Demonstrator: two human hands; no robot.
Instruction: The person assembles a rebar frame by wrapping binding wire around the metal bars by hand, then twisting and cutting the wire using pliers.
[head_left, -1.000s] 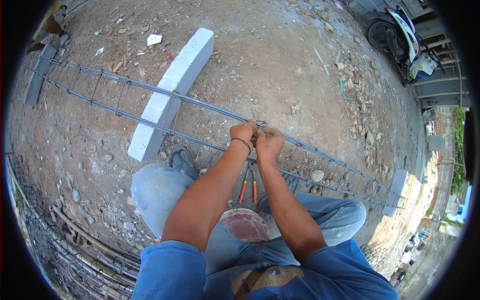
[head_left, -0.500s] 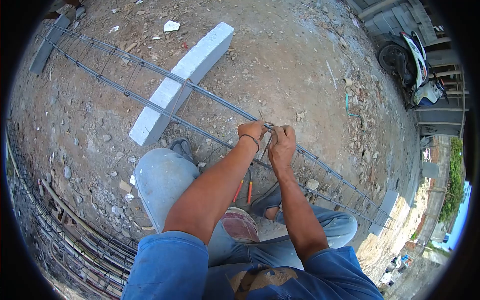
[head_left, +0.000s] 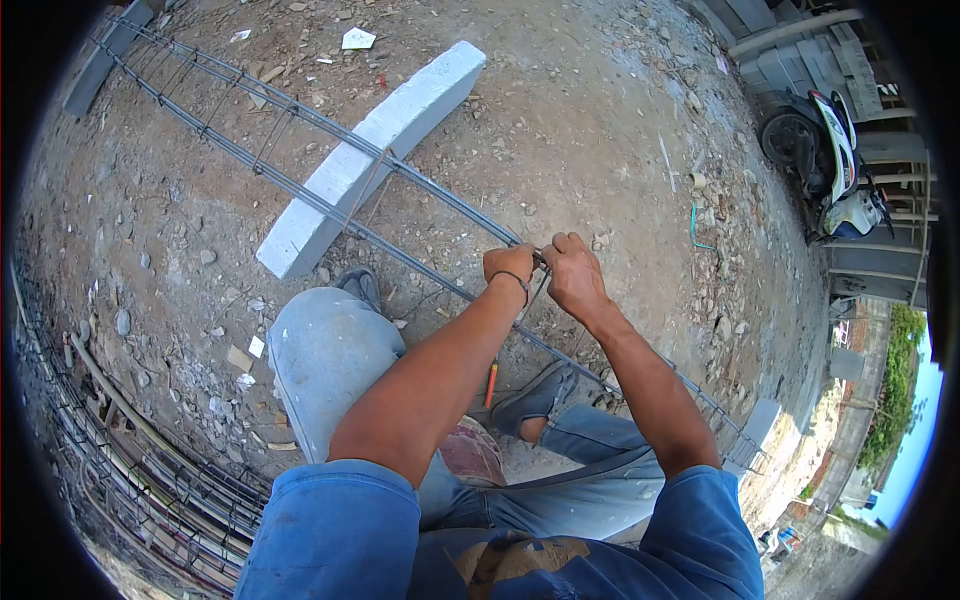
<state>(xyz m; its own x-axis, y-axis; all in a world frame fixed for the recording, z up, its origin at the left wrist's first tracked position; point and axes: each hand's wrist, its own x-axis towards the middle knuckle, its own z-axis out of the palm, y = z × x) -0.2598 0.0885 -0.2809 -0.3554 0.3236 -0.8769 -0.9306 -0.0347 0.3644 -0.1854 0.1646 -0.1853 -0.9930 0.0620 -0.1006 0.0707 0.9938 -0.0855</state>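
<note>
A long rebar cage [head_left: 440,205] of thin steel bars with square stirrups runs diagonally across the view. My left hand [head_left: 508,264] is closed around a stirrup [head_left: 534,298] at the cage's far top bar. Pressed close beside it, my right hand [head_left: 576,276] has its fingers pinched at the same stirrup's upper corner. Both hands hide the exact contact point, and any tie wire there is too small to make out. Below the cage, between my feet, lies a tool with an orange-red handle [head_left: 491,385], partly covered by my left arm.
A pale concrete beam [head_left: 400,110] props the cage, with grey blocks under its far left [head_left: 108,60] and right [head_left: 757,432] ends. More rebar cages [head_left: 150,470] lie at lower left. A bucket [head_left: 472,452] sits under me. A motorbike [head_left: 835,160] stands at upper right.
My right hand has turned and its elbow swung outward to the right, while the left hand stays on the stirrup. My view has shifted slightly, and less of the orange-red handles shows.
</note>
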